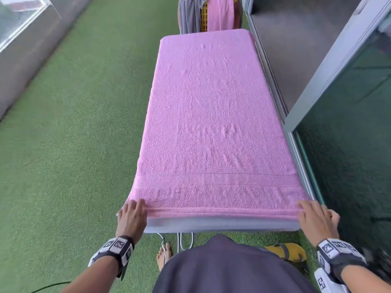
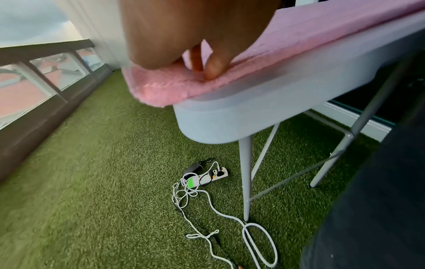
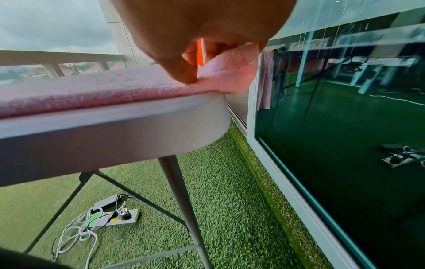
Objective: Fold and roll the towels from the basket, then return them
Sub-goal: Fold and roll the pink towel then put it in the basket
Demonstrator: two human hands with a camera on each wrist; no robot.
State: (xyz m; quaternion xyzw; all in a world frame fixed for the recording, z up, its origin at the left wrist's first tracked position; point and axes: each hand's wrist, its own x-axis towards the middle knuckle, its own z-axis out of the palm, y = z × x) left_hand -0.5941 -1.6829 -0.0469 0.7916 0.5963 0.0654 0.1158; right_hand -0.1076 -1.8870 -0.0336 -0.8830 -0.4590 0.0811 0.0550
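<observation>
A pink towel (image 1: pixel 215 115) lies flat along the whole white folding table (image 1: pixel 222 226). Its near hem is turned up into a thin fold at the table's front edge. My left hand (image 1: pixel 132 212) pinches the near left corner; in the left wrist view the thumb and fingers (image 2: pixel 204 71) press into the pink towel (image 2: pixel 264 45). My right hand (image 1: pixel 311 212) grips the near right corner, and the right wrist view shows that corner (image 3: pixel 230 72) lifted between thumb and fingers. A yellow basket (image 1: pixel 203 15) with grey and pink towels hanging from it stands past the table's far end.
Green artificial turf covers the floor. A power strip with tangled cables (image 2: pixel 207 177) lies under the table's near end, by the legs (image 3: pixel 177 191). A glass door (image 1: pixel 349 144) runs close along the right, a glass railing (image 1: pixel 21 28) along the left. A yellow sandal (image 1: pixel 285 251) lies by my feet.
</observation>
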